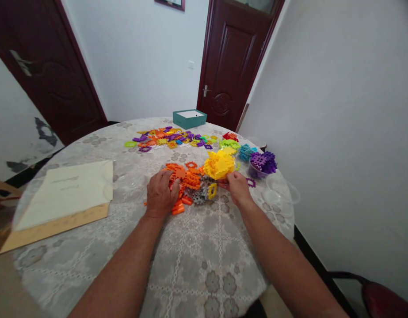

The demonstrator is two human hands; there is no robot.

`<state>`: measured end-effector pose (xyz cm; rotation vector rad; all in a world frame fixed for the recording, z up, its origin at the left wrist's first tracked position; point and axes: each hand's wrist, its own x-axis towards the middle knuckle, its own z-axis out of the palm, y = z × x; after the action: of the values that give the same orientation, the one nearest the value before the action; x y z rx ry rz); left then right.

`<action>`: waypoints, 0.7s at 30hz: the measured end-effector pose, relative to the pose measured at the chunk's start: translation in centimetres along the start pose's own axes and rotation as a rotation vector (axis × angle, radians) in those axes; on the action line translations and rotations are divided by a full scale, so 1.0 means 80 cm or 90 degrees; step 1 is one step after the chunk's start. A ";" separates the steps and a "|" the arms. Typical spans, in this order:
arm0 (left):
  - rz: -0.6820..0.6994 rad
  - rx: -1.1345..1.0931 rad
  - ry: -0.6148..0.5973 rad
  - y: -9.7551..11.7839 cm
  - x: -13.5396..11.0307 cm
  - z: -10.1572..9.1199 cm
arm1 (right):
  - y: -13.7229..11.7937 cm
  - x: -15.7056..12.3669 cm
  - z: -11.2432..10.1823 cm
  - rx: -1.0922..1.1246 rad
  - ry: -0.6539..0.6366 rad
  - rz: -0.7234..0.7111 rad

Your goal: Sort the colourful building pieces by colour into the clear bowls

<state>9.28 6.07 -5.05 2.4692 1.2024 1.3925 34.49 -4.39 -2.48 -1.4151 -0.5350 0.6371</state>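
Observation:
My left hand (160, 193) lies palm down with curled fingers on a pile of orange plastic building pieces (187, 176) in the middle of the round table (190, 256). My right hand (237, 185) is closed at the base of a clump of yellow pieces (219, 164), gripping its lower edge. Between my hands lie grey pieces (199, 196) and a yellow ring-shaped piece (212, 191). What lies under my left palm is hidden.
Further back lies a spread of mixed coloured pieces (170, 138), then green (229, 144), red (230, 136), teal (246, 152) and purple (263, 162) clumps. A teal box (189, 118) stands at the far edge. Paper on cardboard (64, 194) lies left. Clear plastic lids (280, 190) sit right.

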 end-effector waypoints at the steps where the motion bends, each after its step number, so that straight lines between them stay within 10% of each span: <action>1: 0.005 0.000 0.003 -0.001 0.000 0.001 | 0.002 -0.002 0.007 -0.048 -0.002 -0.026; 11: 0.035 0.001 -0.019 -0.006 -0.004 0.007 | 0.014 -0.022 0.077 -0.636 -0.007 -0.389; 21: -0.015 -0.017 -0.001 0.003 -0.007 0.005 | 0.024 -0.037 0.092 -0.807 -0.102 -0.587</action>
<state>9.59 5.66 -5.62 2.4292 1.2003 1.3922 27.18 -0.99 -3.59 -1.9737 -1.7710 -0.4783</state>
